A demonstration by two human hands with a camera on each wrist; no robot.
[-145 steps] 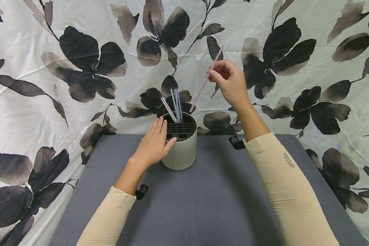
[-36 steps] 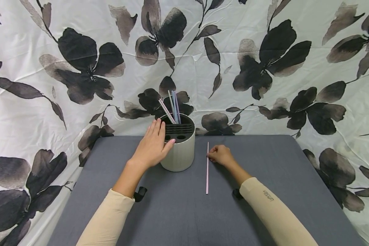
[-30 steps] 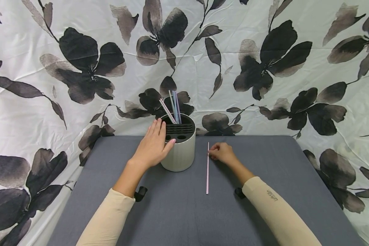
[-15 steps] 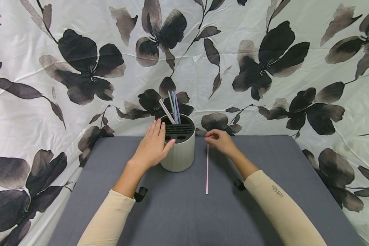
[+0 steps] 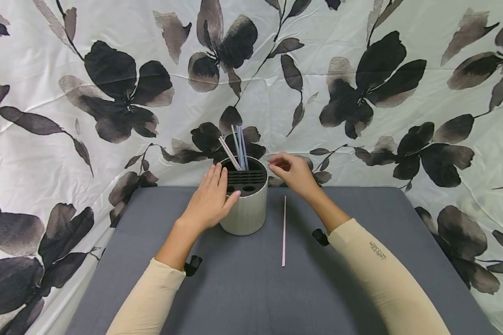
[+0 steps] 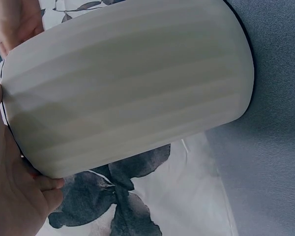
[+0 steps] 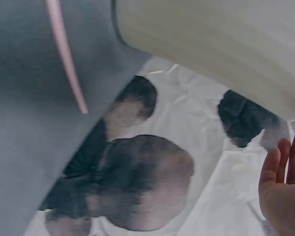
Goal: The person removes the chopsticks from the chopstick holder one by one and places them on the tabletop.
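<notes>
1. The left hand point(image 5: 207, 200) lies against the holder point(image 5: 245, 200) at its nine o'clock side, fingers straight and flat on the wall, thumb near the front rim. It steadies the holder and grips nothing.
2. The holder stands upright on the grey table point(image 5: 234, 288), toward twelve o'clock. A few straws point(image 5: 237, 150) lean together in its rear compartment, at eleven o'clock of the rim.
3. One pink straw point(image 5: 283, 231) lies flat on the table at the holder's three o'clock, just beside it, pointing from six to twelve.
4. The right hand point(image 5: 291, 173) hovers at the rim's two o'clock, fingers loosely bent, empty, clear of the straws.
5. Judgement: the step looks like emptying the holder straw by straw. The next move calls for a fine pinch on a single upright straw, lifted straight without snagging its neighbours.
</notes>
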